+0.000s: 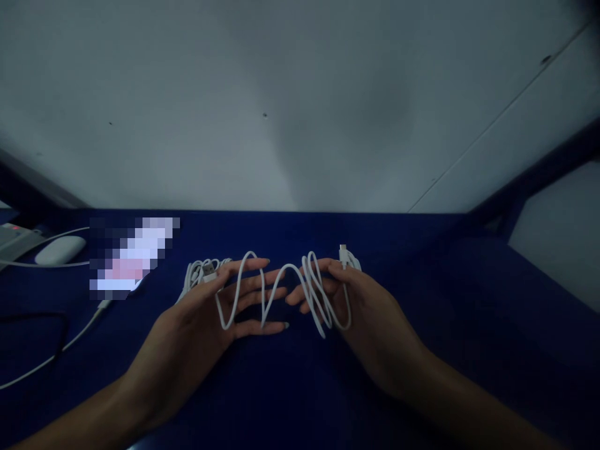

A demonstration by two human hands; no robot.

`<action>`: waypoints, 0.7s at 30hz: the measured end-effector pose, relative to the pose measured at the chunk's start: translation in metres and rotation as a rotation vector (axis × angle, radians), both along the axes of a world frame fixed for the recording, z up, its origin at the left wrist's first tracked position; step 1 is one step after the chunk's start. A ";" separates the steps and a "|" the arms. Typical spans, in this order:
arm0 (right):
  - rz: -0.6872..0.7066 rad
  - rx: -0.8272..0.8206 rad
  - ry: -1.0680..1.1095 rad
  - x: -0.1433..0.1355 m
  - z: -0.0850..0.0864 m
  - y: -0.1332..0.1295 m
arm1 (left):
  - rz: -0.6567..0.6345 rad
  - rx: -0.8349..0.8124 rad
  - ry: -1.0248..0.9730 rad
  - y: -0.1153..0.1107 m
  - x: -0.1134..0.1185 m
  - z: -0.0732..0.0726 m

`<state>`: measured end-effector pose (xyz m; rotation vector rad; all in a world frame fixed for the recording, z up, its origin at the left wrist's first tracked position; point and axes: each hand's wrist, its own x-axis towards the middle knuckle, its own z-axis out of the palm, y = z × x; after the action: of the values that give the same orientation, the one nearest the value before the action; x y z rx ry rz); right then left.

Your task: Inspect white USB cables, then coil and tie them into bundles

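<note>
A white USB charging cable (289,267) hangs in loose loops between my two hands, above the blue tabletop. My left hand (201,312) holds one end, the thumb near the flat metal USB plug (209,270) and the other fingers stretched out under the loops. My right hand (360,300) grips the other end between thumb and forefinger. From that grip the small USB-C plug (343,253) points up, and several coils lie over the fingers. A bundle of white cable (190,281) shows behind my left hand. More white loops (355,261) show behind my right hand, partly hidden.
On the left lies a lit phone (135,259), pixelated, with a white cable (84,328) at its lower end. Beyond it are a white rounded object (60,250) and a power strip (16,240) with a red light. A pale panel (281,125) rises behind the blue table (290,400).
</note>
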<state>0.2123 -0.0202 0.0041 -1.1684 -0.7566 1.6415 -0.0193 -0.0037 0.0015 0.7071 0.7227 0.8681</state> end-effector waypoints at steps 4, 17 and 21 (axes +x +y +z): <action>-0.061 -0.012 -0.022 -0.002 0.002 0.001 | -0.046 0.040 -0.003 0.001 0.002 0.000; -0.104 -0.023 0.037 0.000 -0.002 0.002 | -0.143 0.038 -0.035 0.000 0.000 0.002; -0.147 0.004 0.031 -0.001 -0.001 0.002 | -0.096 0.014 -0.038 0.000 -0.001 0.002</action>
<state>0.2117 -0.0179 0.0027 -1.1654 -0.6389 1.5326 -0.0202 -0.0033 0.0040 0.7303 0.6444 0.7970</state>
